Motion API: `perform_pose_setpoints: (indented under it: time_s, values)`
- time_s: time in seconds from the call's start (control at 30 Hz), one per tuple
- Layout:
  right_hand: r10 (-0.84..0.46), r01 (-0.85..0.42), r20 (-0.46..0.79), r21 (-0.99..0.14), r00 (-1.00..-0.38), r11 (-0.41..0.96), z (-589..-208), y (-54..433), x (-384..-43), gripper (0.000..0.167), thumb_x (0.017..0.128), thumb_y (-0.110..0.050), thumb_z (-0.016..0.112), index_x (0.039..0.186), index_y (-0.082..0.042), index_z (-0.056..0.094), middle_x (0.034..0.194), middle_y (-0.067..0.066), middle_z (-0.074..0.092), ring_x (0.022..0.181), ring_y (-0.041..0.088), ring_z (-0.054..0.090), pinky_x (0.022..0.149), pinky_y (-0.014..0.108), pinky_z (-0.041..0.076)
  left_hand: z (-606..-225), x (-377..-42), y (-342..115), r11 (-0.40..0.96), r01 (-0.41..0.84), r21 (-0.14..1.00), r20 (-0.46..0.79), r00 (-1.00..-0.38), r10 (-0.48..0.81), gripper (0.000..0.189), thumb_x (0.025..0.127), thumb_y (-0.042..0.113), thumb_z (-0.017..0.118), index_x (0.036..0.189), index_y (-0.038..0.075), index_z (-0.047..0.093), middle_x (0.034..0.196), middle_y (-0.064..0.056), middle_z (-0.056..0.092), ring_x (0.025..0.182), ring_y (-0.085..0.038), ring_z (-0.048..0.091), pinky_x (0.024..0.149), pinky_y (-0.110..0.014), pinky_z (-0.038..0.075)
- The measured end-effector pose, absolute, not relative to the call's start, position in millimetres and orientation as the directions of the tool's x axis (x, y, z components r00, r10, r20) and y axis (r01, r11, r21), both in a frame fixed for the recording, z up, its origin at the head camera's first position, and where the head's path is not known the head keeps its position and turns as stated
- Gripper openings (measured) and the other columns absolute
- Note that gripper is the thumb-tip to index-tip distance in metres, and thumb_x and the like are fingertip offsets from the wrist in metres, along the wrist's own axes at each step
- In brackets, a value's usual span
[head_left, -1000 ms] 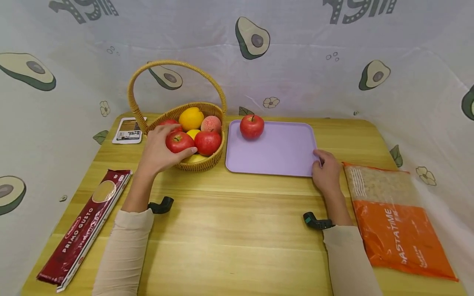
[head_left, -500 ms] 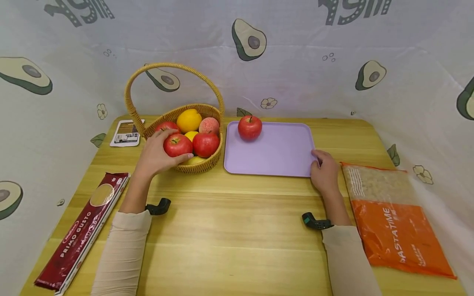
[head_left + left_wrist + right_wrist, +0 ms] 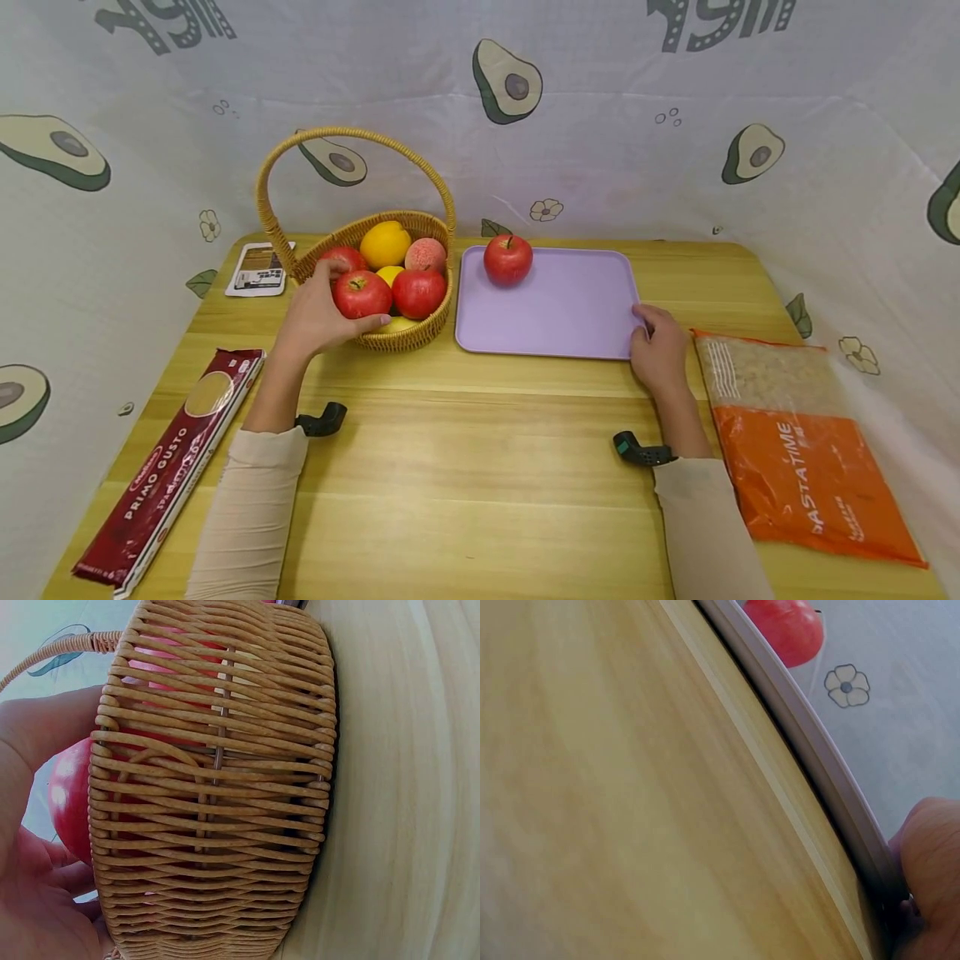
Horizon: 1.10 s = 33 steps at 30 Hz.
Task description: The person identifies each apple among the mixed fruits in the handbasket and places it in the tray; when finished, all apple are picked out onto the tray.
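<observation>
A red apple [image 3: 363,295] lies at the front left of a wicker basket [image 3: 405,337], and my left hand [image 3: 311,310] grips it. The thumb spans its front side over the basket rim; the fingers curl behind its far left side, tips partly hidden. From the left wrist view, the apple [image 3: 69,801] bulges above the woven wall [image 3: 210,780] between thumb and fingers. At the lilac tray's [image 3: 573,308] front right corner, my right hand [image 3: 660,348] pinches the rim. Another red apple [image 3: 508,260] stands at the tray's back left.
The basket also holds red apples [image 3: 418,292], a yellow fruit [image 3: 386,244] and a pinkish peach [image 3: 426,254] under a tall arched handle [image 3: 352,132]. A spaghetti pack [image 3: 172,467] lies left, an orange pasta bag [image 3: 810,450] right, a small white packet [image 3: 257,270] back left.
The fingers of my left hand have slipped lower behind the apple in the basket. My right hand stays on the tray rim, and the tray has not moved.
</observation>
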State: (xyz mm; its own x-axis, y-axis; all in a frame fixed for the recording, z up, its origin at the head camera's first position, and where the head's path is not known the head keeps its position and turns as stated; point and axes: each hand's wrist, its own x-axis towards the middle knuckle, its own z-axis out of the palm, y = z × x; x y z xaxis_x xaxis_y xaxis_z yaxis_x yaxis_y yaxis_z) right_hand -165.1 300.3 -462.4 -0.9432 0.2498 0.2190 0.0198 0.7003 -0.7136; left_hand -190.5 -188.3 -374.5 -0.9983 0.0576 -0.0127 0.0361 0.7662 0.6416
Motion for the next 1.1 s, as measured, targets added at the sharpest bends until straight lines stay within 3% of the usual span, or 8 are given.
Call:
perform_pose_setpoints:
  time_s: [0.3, 0.7, 1.1]
  values:
    - [0.246, 0.028, 0.209, -0.706, -0.947, 0.707, -460, 298, -164, 0.042, 0.098, 0.003, 0.044, 0.135, 0.01, 0.061, 0.142, 0.03, 0.057, 0.136, 0.046, 0.052, 0.114, 0.057, 0.042, -375, -188, -187, 0.76, 0.047, 0.648, 0.028, -0.999, 0.039, 0.097, 0.076, 0.054, 0.086, 0.146, 0.009, 0.037, 0.143, -0.021, 0.05, 0.128, -0.044, 0.048, 0.106, -0.066, 0.046]
    - [0.227, 0.023, 0.2, -0.7, -0.953, 0.714, -459, 299, -161, 0.043, 0.098, 0.003, 0.044, 0.138, 0.011, 0.058, 0.144, 0.032, 0.054, 0.138, 0.048, 0.049, 0.115, 0.059, 0.04, -366, -183, -167, 0.708, 0.178, 0.684, 0.205, -0.978, 0.048, 0.089, 0.073, 0.049, 0.088, 0.141, 0.008, 0.047, 0.139, -0.013, 0.056, 0.125, -0.035, 0.054, 0.106, -0.061, 0.049]
    - [0.207, 0.012, 0.202, -0.687, -0.957, 0.726, -462, 301, -162, 0.043, 0.099, 0.003, 0.044, 0.139, 0.011, 0.057, 0.145, 0.032, 0.052, 0.139, 0.049, 0.047, 0.116, 0.06, 0.038, -366, -177, -138, 0.637, 0.295, 0.712, 0.312, -0.946, 0.09, 0.088, 0.07, 0.051, 0.091, 0.142, 0.017, 0.053, 0.14, -0.008, 0.057, 0.127, -0.03, 0.052, 0.104, -0.058, 0.05]
